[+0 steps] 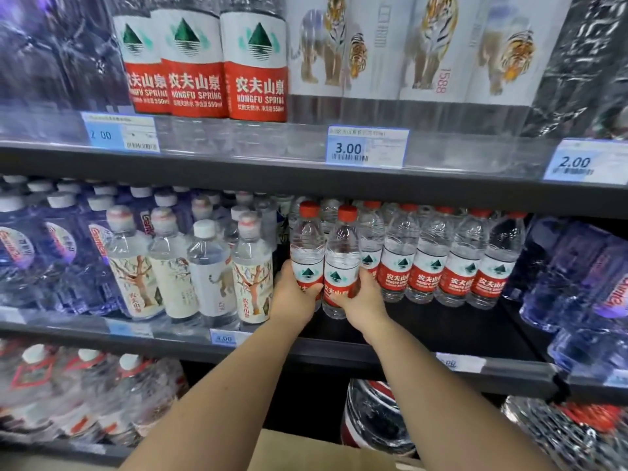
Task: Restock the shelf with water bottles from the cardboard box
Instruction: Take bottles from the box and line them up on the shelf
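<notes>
Two clear water bottles with red caps and red-and-white labels stand upright side by side on the middle shelf (424, 329). My left hand (294, 294) grips the left bottle (307, 243) low on its label. My right hand (362, 300) grips the right bottle (342, 253) the same way. Both bottles sit in front of and to the left of a row of matching red-cap bottles (455, 260). A corner of the cardboard box (306, 452) shows at the bottom between my forearms.
White-labelled bottles with tree and animal pictures (190, 266) stand left of my hands. Purple-wrapped packs (40, 246) fill the far left and right. Bare dark shelf lies in front of the red-cap row. Large bottles (373, 416) sit on the lower shelf; price tags (367, 147) line the edges.
</notes>
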